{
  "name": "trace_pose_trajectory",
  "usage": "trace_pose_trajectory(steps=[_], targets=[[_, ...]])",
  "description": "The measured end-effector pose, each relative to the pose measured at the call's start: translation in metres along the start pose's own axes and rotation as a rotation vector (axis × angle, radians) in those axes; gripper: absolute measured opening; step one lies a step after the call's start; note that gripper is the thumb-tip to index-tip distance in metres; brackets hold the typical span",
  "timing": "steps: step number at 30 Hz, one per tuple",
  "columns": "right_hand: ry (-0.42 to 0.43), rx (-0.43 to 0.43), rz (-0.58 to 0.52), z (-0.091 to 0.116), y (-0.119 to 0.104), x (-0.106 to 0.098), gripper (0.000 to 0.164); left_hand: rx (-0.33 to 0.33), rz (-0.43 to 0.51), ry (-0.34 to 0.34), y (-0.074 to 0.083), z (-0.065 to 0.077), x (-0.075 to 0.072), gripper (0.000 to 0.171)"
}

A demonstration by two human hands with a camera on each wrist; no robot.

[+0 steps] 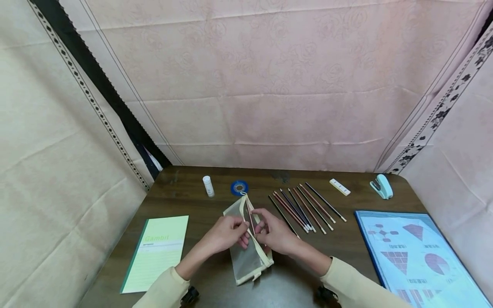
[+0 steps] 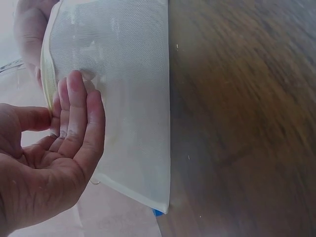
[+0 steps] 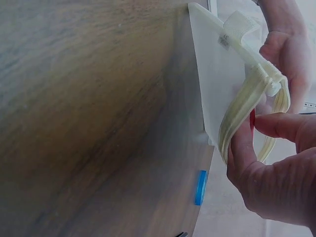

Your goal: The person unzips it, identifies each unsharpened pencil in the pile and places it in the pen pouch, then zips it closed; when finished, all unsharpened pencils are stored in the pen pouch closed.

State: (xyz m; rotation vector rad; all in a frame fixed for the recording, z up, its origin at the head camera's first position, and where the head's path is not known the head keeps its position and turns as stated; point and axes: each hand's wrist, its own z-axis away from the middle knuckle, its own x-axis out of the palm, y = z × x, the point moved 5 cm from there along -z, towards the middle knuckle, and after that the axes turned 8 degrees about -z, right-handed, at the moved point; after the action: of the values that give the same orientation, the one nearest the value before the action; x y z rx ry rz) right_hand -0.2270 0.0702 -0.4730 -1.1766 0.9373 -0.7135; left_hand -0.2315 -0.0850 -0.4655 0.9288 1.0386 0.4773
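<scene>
A translucent mesh zipper pouch (image 1: 242, 262) with cream edging stands tilted over the table, its zipped side gaping. My left hand (image 1: 228, 234) pinches one edge of that opening; in the left wrist view the thumb presses the zipper tape (image 2: 48, 74) while the other fingers lie along the mesh. From the other side, my right hand (image 1: 276, 233) reaches into the mouth and pinches a red pencil (image 3: 252, 120) between thumb and finger. Most of the pencil is hidden by the pouch and fingers. Several loose pencils (image 1: 304, 207) lie fanned out right of the pouch.
Along the back are a glue stick (image 1: 208, 186), a blue tape roll (image 1: 239, 187), a white eraser-like block (image 1: 340, 187) and a mint stapler (image 1: 382, 187). A green notebook (image 1: 159, 252) lies left, a blue chart-covered folder (image 1: 420, 252) right.
</scene>
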Motion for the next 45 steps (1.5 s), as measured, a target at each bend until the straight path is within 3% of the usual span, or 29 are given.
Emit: trace_pose_trajectory(steps=[16, 26, 36, 45], targets=[[0.020, -0.063, -0.108, 0.005, -0.002, -0.012, 0.055, 0.005, -0.022, 0.006, -0.004, 0.002, 0.000, 0.033], [0.131, -0.079, -0.007, 0.002, 0.002, -0.036, 0.047, -0.001, -0.022, 0.013, -0.002, 0.001, 0.002, 0.036], [0.299, -0.134, 0.325, -0.003, 0.006, -0.066, 0.046, 0.005, -0.019, 0.012, 0.000, 0.002, 0.002, 0.038], [0.317, -0.102, 0.350, -0.012, 0.021, -0.085, 0.046, 0.002, -0.021, 0.012, -0.001, 0.001, 0.001, 0.038]])
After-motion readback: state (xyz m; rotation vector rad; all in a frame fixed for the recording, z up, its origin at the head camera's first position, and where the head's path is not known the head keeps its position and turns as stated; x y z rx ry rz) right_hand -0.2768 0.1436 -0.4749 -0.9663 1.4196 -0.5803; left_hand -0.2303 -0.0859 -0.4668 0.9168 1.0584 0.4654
